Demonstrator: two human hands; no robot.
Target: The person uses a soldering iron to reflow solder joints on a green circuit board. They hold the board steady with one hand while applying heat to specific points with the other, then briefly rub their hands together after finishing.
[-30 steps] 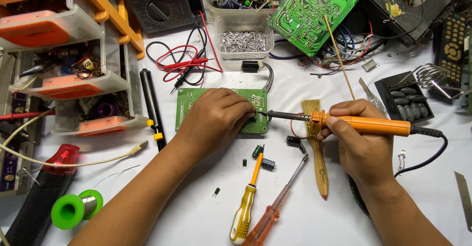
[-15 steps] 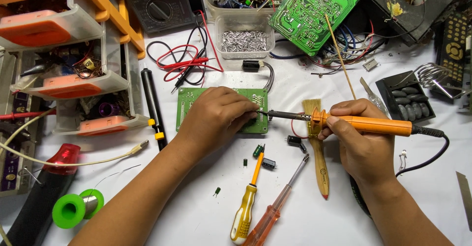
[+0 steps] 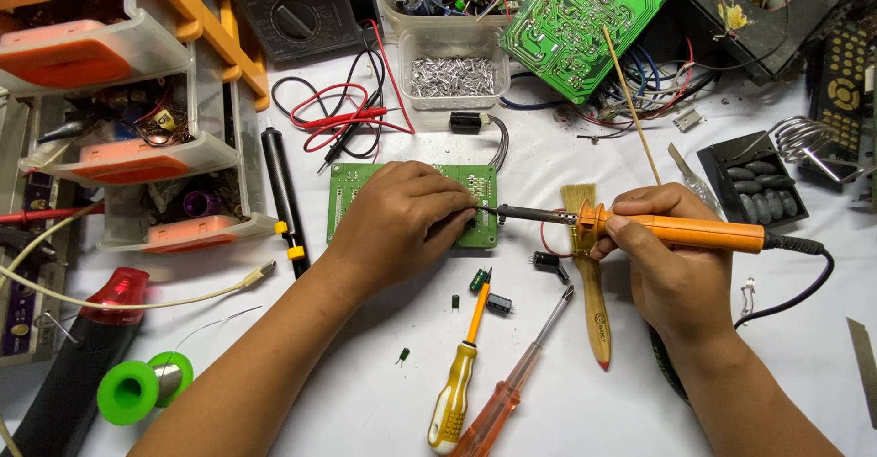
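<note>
My left hand (image 3: 402,224) lies over a small green circuit board (image 3: 351,192) on the white table, fingers curled against its right part. My right hand (image 3: 671,265) grips an orange-handled soldering iron (image 3: 681,231), held level with its dark tip touching the board's right edge by my left fingertips. A black cord (image 3: 804,265) runs from the iron's back end. Much of the board is hidden under my left hand.
A wooden brush (image 3: 589,274), two screwdrivers (image 3: 475,366) and small loose capacitors (image 3: 498,303) lie below the board. A green solder spool (image 3: 137,386) sits at lower left. Drawer units (image 3: 137,155), a multimeter (image 3: 292,9), a clear tub (image 3: 452,78) and a large green board (image 3: 585,18) crowd the back.
</note>
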